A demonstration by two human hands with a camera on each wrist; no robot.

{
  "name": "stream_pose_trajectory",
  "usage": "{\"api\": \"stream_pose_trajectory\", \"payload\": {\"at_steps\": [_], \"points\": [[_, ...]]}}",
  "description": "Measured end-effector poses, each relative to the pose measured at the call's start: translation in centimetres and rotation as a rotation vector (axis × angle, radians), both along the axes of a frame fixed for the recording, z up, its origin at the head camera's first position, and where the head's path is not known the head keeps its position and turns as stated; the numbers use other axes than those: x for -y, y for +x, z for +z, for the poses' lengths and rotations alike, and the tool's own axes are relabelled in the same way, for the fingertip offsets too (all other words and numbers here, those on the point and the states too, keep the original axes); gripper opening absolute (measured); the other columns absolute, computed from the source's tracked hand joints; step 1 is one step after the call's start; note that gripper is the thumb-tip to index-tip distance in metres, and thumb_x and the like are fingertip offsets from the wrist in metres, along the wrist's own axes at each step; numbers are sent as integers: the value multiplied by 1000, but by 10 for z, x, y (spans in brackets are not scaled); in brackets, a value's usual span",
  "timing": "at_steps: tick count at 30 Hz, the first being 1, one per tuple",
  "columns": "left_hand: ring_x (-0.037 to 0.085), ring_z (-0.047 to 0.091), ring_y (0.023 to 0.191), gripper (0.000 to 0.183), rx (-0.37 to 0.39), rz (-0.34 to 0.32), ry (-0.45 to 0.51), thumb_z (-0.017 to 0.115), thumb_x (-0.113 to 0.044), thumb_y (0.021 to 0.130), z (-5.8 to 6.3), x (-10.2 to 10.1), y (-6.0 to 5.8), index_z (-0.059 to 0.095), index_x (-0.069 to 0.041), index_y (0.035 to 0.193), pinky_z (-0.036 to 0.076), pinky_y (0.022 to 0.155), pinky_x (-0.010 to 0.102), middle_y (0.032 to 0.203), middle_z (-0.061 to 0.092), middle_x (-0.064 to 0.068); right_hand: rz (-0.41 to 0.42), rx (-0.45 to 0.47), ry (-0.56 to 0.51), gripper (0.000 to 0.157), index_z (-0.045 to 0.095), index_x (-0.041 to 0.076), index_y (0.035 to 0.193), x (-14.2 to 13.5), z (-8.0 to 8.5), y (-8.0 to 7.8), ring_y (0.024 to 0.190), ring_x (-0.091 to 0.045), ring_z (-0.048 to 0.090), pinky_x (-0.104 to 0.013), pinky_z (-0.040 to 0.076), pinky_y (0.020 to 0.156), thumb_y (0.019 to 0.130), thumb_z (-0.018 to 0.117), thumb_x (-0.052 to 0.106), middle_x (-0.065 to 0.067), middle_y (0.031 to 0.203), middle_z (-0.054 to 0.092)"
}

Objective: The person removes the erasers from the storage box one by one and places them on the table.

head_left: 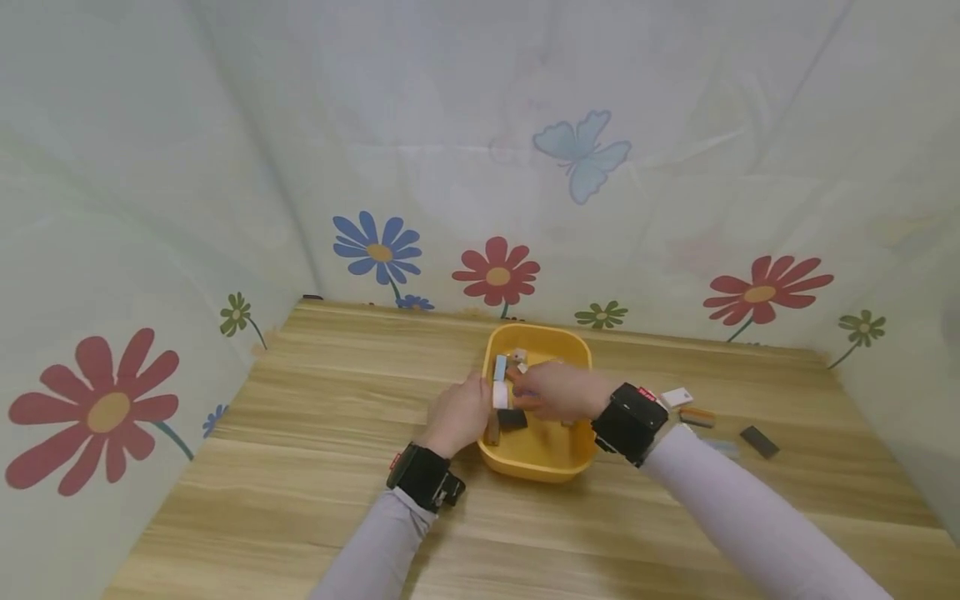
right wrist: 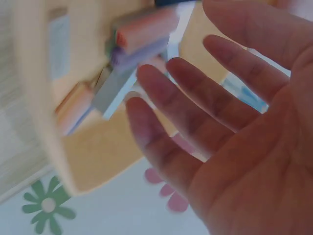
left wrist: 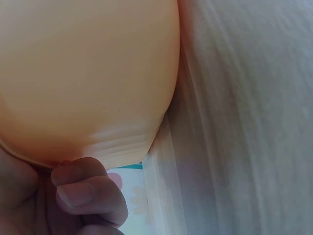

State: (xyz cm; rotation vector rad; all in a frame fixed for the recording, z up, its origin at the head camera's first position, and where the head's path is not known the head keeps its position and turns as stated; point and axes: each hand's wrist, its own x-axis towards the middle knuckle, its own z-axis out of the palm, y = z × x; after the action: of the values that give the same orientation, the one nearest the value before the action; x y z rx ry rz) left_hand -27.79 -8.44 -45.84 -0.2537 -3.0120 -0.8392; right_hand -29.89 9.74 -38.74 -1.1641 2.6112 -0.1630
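Note:
A yellow plastic tub [head_left: 540, 473] stands on the table with small blocks inside, several along its left side. My left hand [head_left: 461, 414] grips the tub's left rim; the left wrist view shows curled fingers [left wrist: 93, 188] against the tub wall. Over the tub's inside is my right hand [head_left: 562, 390]. In the right wrist view its fingers [right wrist: 161, 90] are spread and slightly bent, with nothing held. Close to the fingertips lie a reddish block [right wrist: 146, 30], a purple one [right wrist: 142, 53] and a light grey-blue one [right wrist: 113, 93]. A white block [head_left: 500, 395] and a dark block [head_left: 512, 419] show in the head view.
On the wooden table [head_left: 337, 400], right of the tub, lie a white piece [head_left: 677, 397], an orange-brown piece [head_left: 697, 417], a pale blue piece [head_left: 723, 448] and a dark grey block [head_left: 760, 442]. Flower-printed curtain [head_left: 420, 167] encloses the table at the back and sides.

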Motion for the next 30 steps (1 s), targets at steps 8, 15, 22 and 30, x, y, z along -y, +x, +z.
{"api": "stream_pose_trajectory", "payload": {"at_steps": [8,15,22,30], "points": [[28,56,62,34,-8,10,2,28,-30,107,0,0,0,53,-12,93,41,54,42,71,56,8,48,-7,40,31,67,12,106,27,-14,7,83,-15,57,-34,47,82,81,71,-6,-2,95,68],[27,56,60,33,-25,-4,-12,30,-29,107,1,-2,0,54,-10,93,41,51,42,69,56,9,-17,-5,98,28,64,12,102,29,-18,9,87,-15,57,-34,47,87,84,70,-8,-2,90,65],[24,52,58,32,-12,-20,6,30,-26,107,1,-1,1,54,-9,95,41,51,40,68,54,7,21,4,133,33,66,21,110,30,-20,12,122,-24,52,-43,32,108,90,63,-6,-3,106,65],[25,52,58,34,-3,-19,27,27,-28,107,2,2,2,54,-9,96,40,51,39,69,55,9,96,-21,111,33,70,19,103,31,-21,14,78,-13,55,-34,43,93,85,69,-9,-2,87,68]]}}
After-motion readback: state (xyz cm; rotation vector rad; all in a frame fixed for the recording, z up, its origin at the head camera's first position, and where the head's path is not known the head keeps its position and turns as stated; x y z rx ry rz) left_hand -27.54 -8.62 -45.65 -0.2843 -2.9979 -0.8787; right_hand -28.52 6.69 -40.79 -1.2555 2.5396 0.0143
